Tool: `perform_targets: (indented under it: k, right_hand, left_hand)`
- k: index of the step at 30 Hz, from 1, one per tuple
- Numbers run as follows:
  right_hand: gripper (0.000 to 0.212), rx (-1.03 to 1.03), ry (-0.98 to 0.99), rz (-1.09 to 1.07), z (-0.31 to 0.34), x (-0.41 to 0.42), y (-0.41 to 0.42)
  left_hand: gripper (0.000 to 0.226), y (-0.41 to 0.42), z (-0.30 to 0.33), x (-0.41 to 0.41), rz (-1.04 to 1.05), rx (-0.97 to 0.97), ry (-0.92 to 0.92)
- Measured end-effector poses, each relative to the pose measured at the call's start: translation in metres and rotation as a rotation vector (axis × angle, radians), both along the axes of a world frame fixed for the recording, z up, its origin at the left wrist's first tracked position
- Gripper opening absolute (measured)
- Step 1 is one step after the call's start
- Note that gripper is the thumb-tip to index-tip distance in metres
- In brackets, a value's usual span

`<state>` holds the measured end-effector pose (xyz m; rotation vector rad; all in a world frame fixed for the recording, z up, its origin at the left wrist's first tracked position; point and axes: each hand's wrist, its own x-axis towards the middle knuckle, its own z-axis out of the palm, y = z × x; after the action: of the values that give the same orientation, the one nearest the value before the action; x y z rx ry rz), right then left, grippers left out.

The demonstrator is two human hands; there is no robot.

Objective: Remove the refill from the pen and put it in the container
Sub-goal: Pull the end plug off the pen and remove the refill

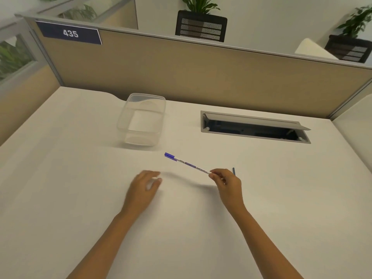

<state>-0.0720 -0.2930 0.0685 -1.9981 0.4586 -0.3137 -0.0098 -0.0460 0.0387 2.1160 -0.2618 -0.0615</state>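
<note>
A white pen [187, 163] with a blue cap points up and to the left, lifted a little above the desk. My right hand [226, 183] pinches its lower right end between thumb and fingers. My left hand [146, 185] hovers to the left of the pen, fingers loosely apart, holding nothing. A clear plastic container [142, 119] stands open and empty beyond the pen, toward the back of the desk. A small blue piece [234, 171] peeks out just behind my right hand; I cannot tell what it is.
A white desk [80, 178] spreads under everything. An open cable hatch [253, 127] with a raised grey flap is sunk into the desk at the back right. A beige partition [201, 77] bearing a sign "435" closes the far edge.
</note>
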Motion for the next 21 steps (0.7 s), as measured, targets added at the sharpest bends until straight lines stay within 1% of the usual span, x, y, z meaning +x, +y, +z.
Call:
perform_targets:
  k: [1,3,5,6,7,11,13,16,18,19,21]
  right_hand:
    - [0.009,0.011,-0.010,0.008,0.006,-0.002,0.003]
    - [0.009,0.011,-0.038,0.041,0.016,-0.006,0.008]
    - [0.008,-0.016,-0.058,0.077,0.025,-0.010,0.012]
    - [0.007,-0.045,-0.067,0.094,0.028,-0.011,0.013]
    - [0.007,-0.081,-0.078,0.112,0.031,-0.012,0.014]
    - [0.007,-0.231,-0.104,0.175,0.037,-0.014,0.010]
    - [0.009,-0.356,-0.118,0.226,0.042,-0.013,0.007]
    - [0.024,-0.581,-0.144,0.338,0.050,-0.013,0.004]
    - [0.032,-0.681,-0.150,0.395,0.056,-0.013,0.005]
    - [0.031,-0.710,-0.150,0.412,0.059,-0.013,0.006]
    - [0.023,-0.736,-0.146,0.430,0.063,-0.013,0.007]
  left_hand:
    - [0.017,-0.014,0.010,-0.005,-0.049,-0.117,0.127]
    - [0.021,-0.039,0.028,-0.014,-0.106,-0.356,0.409]
    - [0.028,-0.059,0.042,-0.018,-0.047,-0.642,0.641]
    - [0.030,-0.065,0.048,-0.018,-0.005,-0.763,0.710]
    - [0.029,-0.069,0.053,-0.017,0.028,-0.840,0.738]
    - [0.014,-0.075,0.071,-0.019,0.076,-0.923,0.730]
    - [0.013,-0.075,0.076,-0.019,0.094,-0.923,0.726]
    - [0.017,-0.072,0.083,-0.019,0.122,-0.906,0.718]
    - [0.018,-0.070,0.087,-0.017,0.119,-0.914,0.718]
    - [0.018,-0.069,0.088,-0.016,0.112,-0.917,0.722]
    - [0.018,-0.069,0.091,-0.014,0.094,-0.918,0.735]
